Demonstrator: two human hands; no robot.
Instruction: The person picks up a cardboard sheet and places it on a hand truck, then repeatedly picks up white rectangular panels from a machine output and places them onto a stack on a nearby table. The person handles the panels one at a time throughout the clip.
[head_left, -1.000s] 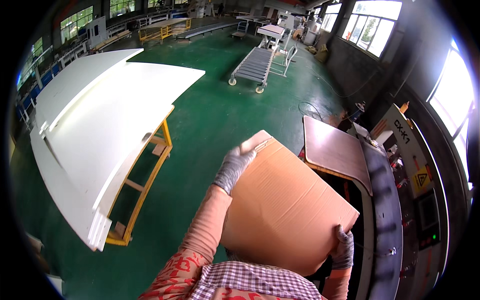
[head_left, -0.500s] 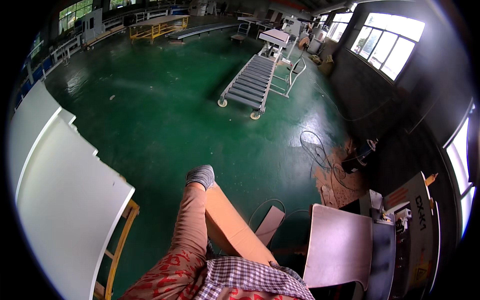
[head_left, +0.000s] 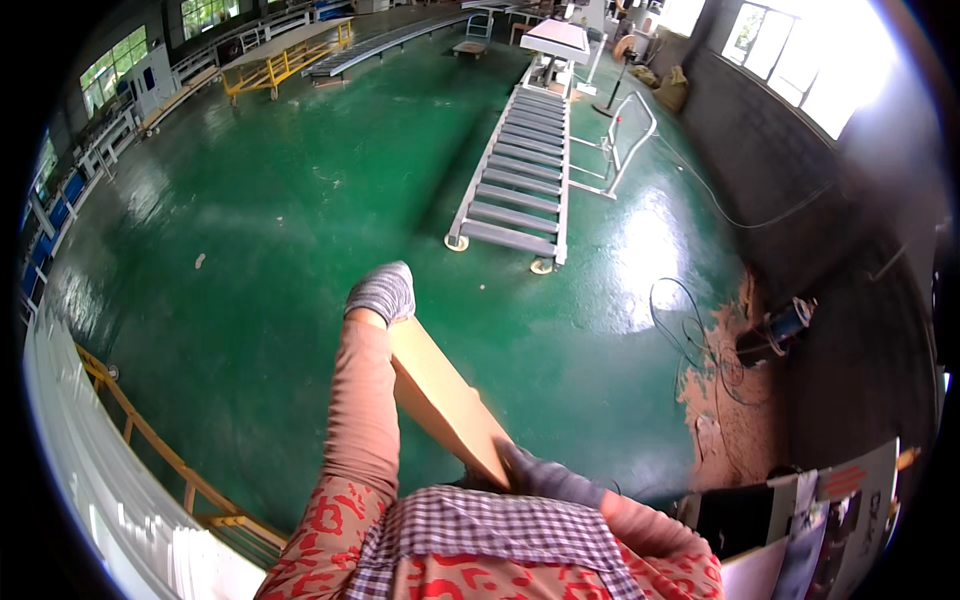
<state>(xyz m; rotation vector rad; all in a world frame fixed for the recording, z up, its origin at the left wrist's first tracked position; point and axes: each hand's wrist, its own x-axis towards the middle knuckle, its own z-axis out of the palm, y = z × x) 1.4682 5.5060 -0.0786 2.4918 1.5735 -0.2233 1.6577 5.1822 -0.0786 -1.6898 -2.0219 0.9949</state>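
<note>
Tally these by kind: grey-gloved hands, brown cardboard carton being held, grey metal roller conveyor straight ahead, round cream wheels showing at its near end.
Grey-gloved hands: 2
Brown cardboard carton: 1
Grey metal roller conveyor: 1
Round cream wheels: 2
Total: 6

A: Where does this view look from?
B: The wearer's head, left fisheye of a pair, facing down and forward.
A: How near?
B: Just above the checked cloth (head_left: 490,515), reaching far past the roller conveyor (head_left: 522,165); the dark wall (head_left: 765,160) bends along the right.
</note>
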